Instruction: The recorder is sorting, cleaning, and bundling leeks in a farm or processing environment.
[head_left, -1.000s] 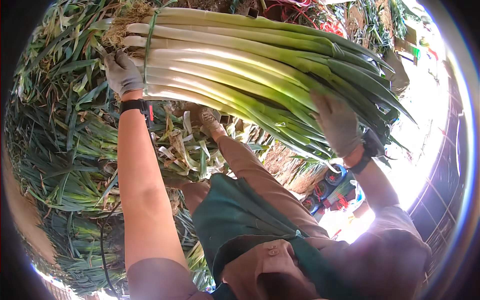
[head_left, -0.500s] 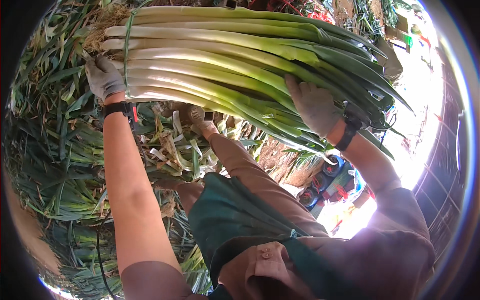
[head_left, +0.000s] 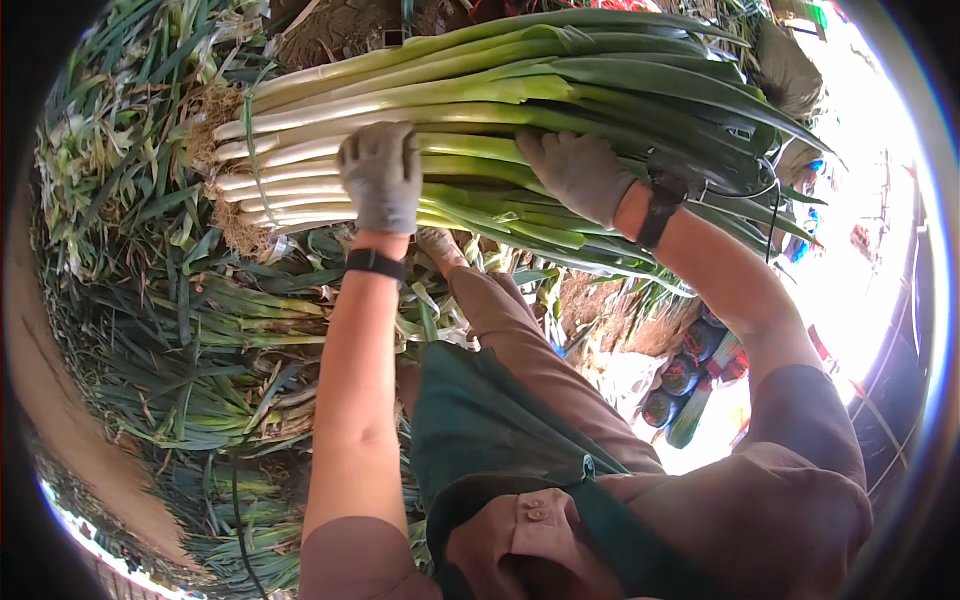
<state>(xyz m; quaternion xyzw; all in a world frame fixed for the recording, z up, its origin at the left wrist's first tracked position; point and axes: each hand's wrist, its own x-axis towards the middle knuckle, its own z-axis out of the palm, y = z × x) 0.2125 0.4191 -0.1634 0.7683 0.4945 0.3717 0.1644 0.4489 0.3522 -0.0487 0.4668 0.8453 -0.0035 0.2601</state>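
Head view, only one. Leeks (head_left: pixel 470 145) lay right under both hands, long axis left to right across the front of the body. Roots (head_left: pixel 205 135) pointed out past the left hand, green leaf ends (head_left: pixel 740 110) ran out past the right.

Left hand (head_left: pixel 382 178): gloved, on the pale stalks, touching, fingers bent over them. Couldn't tell whether it gripped or just pressed; underside hidden.

Right hand (head_left: pixel 575 175): gloved, well to the right of the left one, resting on the green part. Grip there couldn't be told either.

Key relation: the tie (head_left: pixel 252 140) crossed the stalks left of the left hand, just inboard of the roots, touched by neither hand. Left hand was clearly nearer; right was nearer the leaf ends.

Around: pile of more leaves (head_left: pixel 180 330) left of the left hand and bodyward; shoe (head_left: pixel 440 248) bodyward, just right of the left hand; apron (head_left: pixel 480 400) further bodyward, between the arms. What bore the leeks was hidden.
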